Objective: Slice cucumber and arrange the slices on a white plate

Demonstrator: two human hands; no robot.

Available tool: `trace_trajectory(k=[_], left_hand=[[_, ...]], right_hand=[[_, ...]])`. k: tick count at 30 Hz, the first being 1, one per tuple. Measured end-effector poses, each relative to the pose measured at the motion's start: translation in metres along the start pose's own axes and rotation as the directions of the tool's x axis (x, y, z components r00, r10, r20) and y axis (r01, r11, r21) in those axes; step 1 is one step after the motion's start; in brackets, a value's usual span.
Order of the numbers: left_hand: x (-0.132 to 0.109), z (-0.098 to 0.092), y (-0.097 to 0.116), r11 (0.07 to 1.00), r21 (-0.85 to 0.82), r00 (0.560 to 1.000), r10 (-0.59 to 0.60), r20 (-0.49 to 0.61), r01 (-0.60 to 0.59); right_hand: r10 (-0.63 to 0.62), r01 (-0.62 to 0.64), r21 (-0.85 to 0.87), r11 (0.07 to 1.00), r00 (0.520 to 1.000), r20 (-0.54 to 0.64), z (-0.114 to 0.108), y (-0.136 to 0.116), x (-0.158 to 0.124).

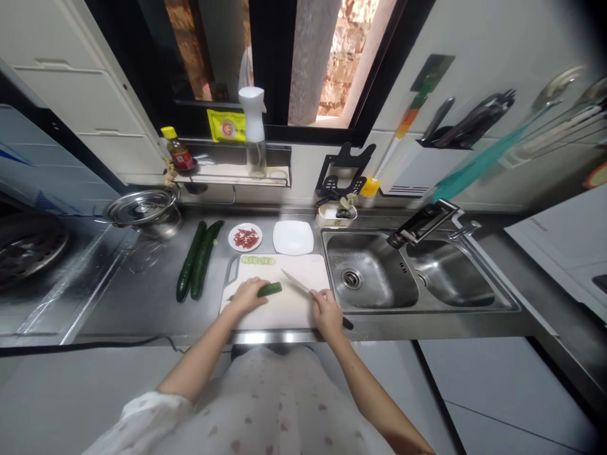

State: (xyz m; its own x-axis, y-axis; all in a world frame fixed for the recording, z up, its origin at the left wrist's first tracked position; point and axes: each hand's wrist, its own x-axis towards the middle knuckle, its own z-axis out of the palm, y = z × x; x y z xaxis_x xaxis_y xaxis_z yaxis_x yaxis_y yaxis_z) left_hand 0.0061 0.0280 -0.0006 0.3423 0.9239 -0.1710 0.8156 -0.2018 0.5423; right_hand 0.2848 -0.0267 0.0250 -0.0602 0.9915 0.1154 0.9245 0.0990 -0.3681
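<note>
My left hand (250, 296) is closed over a piece of cucumber (270, 289) on the white cutting board (294, 316); the cucumber's cut end sticks out to the right. In my right hand (327, 313) is a kitchen knife (298, 282), its blade pointing up and left, apart from the cucumber. The knife's black handle end shows below the palm. A row of thin cucumber slices (258, 260) lies along the board's far edge. Two whole cucumbers (199, 262) rest side by side on the counter, left of the board.
Behind the board stand a small plate of chopped red bits (245, 238) and a white square plate (293, 237). A double sink (374, 297) with a black faucet (420, 224) is at the right. A lidded steel pot (147, 212) sits back left.
</note>
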Motion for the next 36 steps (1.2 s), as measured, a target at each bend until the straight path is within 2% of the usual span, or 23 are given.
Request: trace_trajectory(k=[7,9,12,15,19,22,24,28,36], left_hand=[[-0.005,0.000,0.004,0.998,-0.040,0.998,-0.041,-0.050,0.039],[-0.007,-0.001,-0.001,0.995,-0.087,0.995,-0.051,-0.088,0.043],[-0.008,-0.006,-0.015,0.981,-0.157,0.980,-0.137,-0.145,0.114],[-0.007,-0.014,-0.036,0.946,-0.214,0.931,-0.290,-0.221,0.244],[-0.005,-0.030,-0.064,0.875,-0.255,0.819,-0.477,-0.319,0.411],[-0.005,-0.041,-0.076,0.815,-0.252,0.739,-0.580,-0.343,0.522],[-0.005,-0.047,-0.080,0.785,-0.230,0.702,-0.619,-0.353,0.576],[-0.003,-0.050,-0.082,0.748,-0.175,0.662,-0.653,-0.367,0.641],[-0.002,-0.045,-0.080,0.725,-0.179,0.643,-0.678,-0.355,0.665]], right_hand=[[-0.007,0.007,-0.003,1.000,1.000,0.024,0.001,-0.007,0.002],[-0.001,0.001,0.016,1.000,1.000,0.018,0.001,-0.008,0.002],[0.014,-0.015,0.030,0.999,1.000,0.012,0.000,-0.007,0.001],[0.024,-0.024,0.049,0.998,1.000,0.010,-0.001,-0.006,0.000],[0.029,-0.030,0.089,0.996,1.000,0.008,0.000,-0.005,0.000],[0.029,-0.031,0.100,0.994,0.999,0.013,0.002,-0.005,0.000],[0.029,-0.030,0.100,0.995,1.000,0.008,0.003,-0.005,0.001],[0.014,-0.014,0.090,0.996,1.000,-0.001,0.005,-0.005,0.003],[0.010,-0.011,0.058,0.998,1.000,0.011,0.008,-0.003,0.004]])
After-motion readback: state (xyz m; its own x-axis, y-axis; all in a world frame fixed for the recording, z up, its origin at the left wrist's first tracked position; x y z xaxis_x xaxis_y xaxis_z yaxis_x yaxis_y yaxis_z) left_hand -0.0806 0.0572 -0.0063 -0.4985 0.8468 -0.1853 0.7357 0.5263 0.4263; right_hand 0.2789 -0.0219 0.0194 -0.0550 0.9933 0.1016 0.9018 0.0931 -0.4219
